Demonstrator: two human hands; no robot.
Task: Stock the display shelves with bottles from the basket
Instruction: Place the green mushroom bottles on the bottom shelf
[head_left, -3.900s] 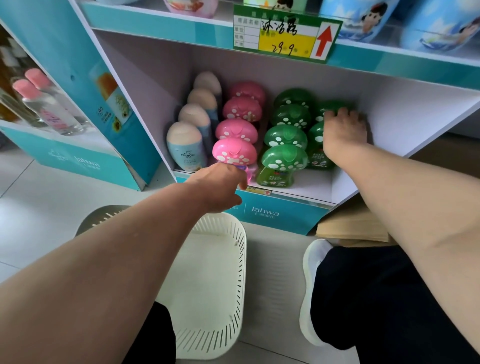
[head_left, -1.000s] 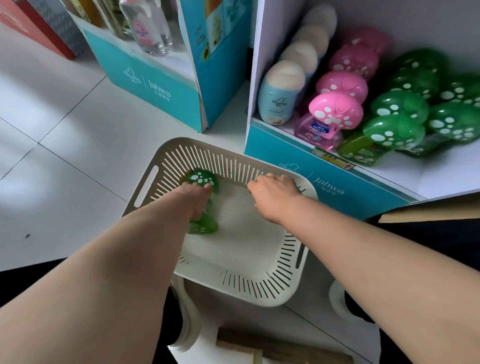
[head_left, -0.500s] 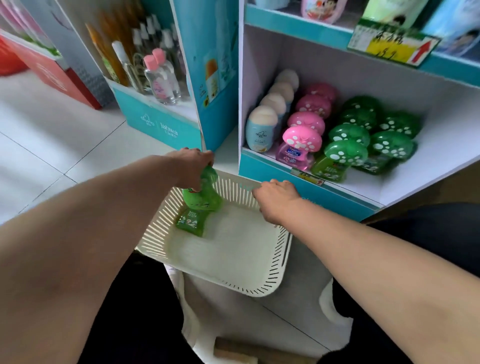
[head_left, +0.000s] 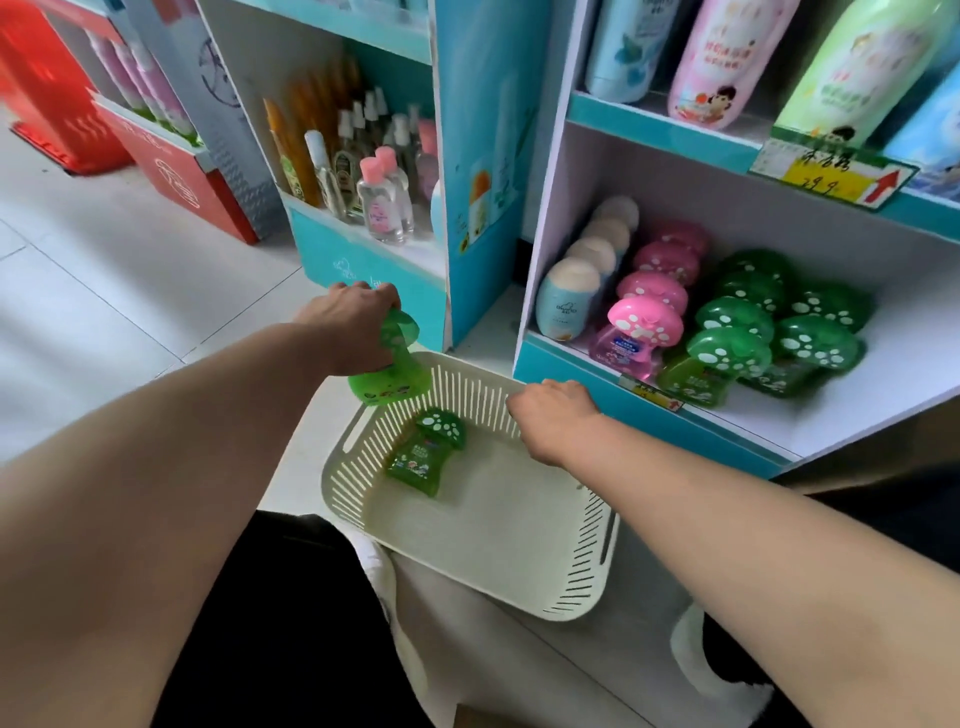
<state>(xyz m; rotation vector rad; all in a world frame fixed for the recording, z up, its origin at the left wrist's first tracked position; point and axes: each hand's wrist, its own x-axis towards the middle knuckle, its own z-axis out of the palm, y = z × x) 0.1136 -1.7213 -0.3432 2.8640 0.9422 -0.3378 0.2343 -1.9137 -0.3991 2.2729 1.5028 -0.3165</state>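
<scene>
The left hand (head_left: 349, 326) is wrapped tight around the cap of a green mushroom-cap bottle (head_left: 390, 372). It holds the bottle up in the air, just over the far left corner of the white basket (head_left: 582, 587). The bottle hangs with its fat end down.

The right hand (head_left: 553, 415) is curled over the far rim of the basket, next to the shelf. It looks like it holds the basket so it does not slide.

One more green bottle (head_left: 427, 451) lies on its side in the basket, near the far left corner. Nothing else is in the basket that I can see.

The bottom shelf (head_left: 893, 374) already has a lot on it. There is a row of pale blue bottles with cream caps (head_left: 563, 299) on the left. Next is a row of pink mushroom-cap bottles (head_left: 640, 325). Then come two rows of green mushroom-cap bottles (head_left: 737, 358). To the right of the green ones the shelf is bare and white, so there is room for more.

So I think the job is nearly done. Two green bottles are left: the one in the hand and the one in the basket. Both still need to go on the shelf, most likely with the other green ones.
</scene>
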